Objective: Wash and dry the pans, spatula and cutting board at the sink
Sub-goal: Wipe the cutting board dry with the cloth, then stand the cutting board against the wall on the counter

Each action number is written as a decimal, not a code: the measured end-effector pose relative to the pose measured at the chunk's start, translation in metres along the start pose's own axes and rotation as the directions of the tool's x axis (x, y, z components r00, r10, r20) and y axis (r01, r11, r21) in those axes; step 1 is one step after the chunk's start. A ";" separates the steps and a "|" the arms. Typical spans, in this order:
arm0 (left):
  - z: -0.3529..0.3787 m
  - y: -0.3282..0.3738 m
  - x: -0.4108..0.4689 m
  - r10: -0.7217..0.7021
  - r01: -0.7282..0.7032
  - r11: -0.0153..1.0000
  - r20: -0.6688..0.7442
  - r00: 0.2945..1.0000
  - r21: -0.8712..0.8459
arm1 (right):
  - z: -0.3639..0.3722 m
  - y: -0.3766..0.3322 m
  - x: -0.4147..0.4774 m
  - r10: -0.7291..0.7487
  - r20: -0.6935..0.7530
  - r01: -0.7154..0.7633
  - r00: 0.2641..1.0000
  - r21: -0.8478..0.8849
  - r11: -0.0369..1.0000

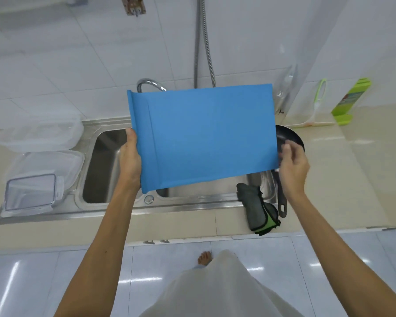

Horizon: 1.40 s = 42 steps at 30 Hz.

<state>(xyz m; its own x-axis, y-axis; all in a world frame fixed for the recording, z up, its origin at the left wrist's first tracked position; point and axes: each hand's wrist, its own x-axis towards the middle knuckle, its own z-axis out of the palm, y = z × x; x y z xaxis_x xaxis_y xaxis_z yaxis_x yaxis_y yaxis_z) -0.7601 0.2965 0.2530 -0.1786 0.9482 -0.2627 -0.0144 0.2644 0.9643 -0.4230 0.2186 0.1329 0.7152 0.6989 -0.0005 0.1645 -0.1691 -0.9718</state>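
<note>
A large blue cutting board is held flat-on above the steel sink, hiding most of the basin and the lower part of the tap. My left hand grips the board's left edge, thumb on the front. At the board's right edge my right hand is blurred, its fingers partly curled against the edge. A black pan rests on the counter behind that hand, its handle pointing toward me. A grey and green cloth lies on the sink's front right rim.
Clear plastic containers and lids are stacked on the sink's left drainboard. A green stand and a white-and-green utensil lean against the wall at the far right on the beige counter. A metal hose hangs on the tiled wall.
</note>
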 end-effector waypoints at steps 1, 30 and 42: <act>0.003 -0.001 0.003 0.013 -0.013 1.000 0.014 1.000 0.016 | 0.000 -0.010 0.009 0.007 0.024 -0.008 1.000 0.032 0.999; 0.526 -0.026 -0.199 0.048 -0.054 0.998 0.814 0.579 -0.020 | -0.541 -0.012 0.089 0.038 -0.702 -0.052 0.711 0.002 0.999; 0.782 -0.021 -0.328 0.135 -0.101 0.990 0.891 0.434 -0.101 | -0.769 0.019 0.172 0.034 -0.804 -0.072 0.594 -0.011 0.997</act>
<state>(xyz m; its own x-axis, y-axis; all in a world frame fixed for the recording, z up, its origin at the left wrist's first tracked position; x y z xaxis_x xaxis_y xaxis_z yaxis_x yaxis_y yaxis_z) 0.0676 0.1178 0.2922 0.7967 0.6042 -0.0136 -0.0953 0.1479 0.9844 0.2257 -0.1988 0.2959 0.9764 -0.1495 0.1561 0.1198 -0.2266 -0.9666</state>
